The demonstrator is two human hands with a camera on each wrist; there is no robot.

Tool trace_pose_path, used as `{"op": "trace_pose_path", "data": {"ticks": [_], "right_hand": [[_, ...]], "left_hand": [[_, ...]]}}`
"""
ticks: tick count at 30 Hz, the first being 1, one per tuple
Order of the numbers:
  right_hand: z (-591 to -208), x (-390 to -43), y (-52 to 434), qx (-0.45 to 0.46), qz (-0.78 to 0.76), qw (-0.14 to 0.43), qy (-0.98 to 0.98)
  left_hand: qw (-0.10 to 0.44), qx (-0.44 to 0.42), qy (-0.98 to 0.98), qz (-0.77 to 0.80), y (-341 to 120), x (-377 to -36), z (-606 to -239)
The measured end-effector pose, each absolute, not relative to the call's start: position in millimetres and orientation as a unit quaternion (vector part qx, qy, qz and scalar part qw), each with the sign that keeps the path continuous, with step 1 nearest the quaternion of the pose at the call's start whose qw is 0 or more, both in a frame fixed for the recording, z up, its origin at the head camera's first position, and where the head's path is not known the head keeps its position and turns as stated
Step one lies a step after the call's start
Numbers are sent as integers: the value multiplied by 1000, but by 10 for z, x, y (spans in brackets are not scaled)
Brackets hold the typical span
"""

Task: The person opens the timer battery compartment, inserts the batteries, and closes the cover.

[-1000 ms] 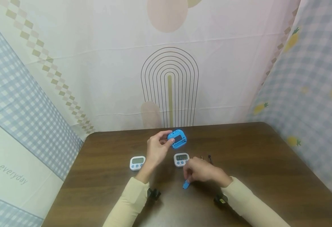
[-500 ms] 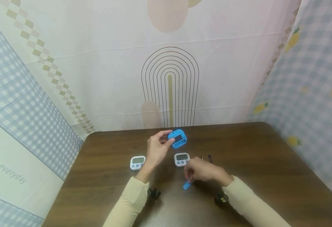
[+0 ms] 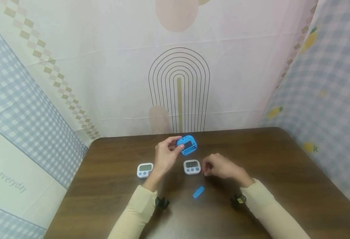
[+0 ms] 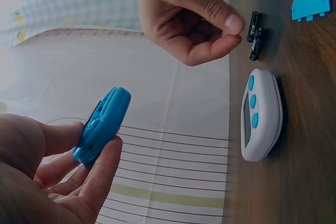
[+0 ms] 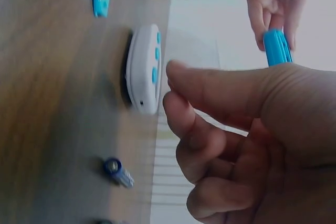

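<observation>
Lying newly released: blue cover (image 3: 198,192)

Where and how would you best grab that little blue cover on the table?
Pinch the blue cover by its long edges, probably from above with the right hand: it is thin and elongated, lies low on the table, and nothing covers it.

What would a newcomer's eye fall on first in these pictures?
Probably the bright blue casing, raised above the dark tabletop in the person's left grip, its open compartment facing the head camera. Next is the small blue cover, lying on the near side of a white timer whose display shows digits. Two dark batteries stand out in the left wrist view, beside that timer.
</observation>
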State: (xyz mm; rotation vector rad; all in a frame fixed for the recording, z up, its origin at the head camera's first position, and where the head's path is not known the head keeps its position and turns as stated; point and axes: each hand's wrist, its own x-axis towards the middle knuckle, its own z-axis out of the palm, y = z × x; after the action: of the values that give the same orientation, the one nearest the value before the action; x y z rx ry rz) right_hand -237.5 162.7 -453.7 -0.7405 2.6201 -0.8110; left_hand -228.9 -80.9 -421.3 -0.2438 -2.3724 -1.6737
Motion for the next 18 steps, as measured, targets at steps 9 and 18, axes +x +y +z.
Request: {"op": "trace_pose_path", "data": {"ticks": [9,18], "right_hand": [[-4533,-2439,1732,-186,-240,100,947],[-4542,-2443,1740,-166,-185,70,966]], "left_hand": [[112,-91,-810,-568,-803,-2287,-4219],[117,-99,-808,-569,-810,-2279,-4214]]}}
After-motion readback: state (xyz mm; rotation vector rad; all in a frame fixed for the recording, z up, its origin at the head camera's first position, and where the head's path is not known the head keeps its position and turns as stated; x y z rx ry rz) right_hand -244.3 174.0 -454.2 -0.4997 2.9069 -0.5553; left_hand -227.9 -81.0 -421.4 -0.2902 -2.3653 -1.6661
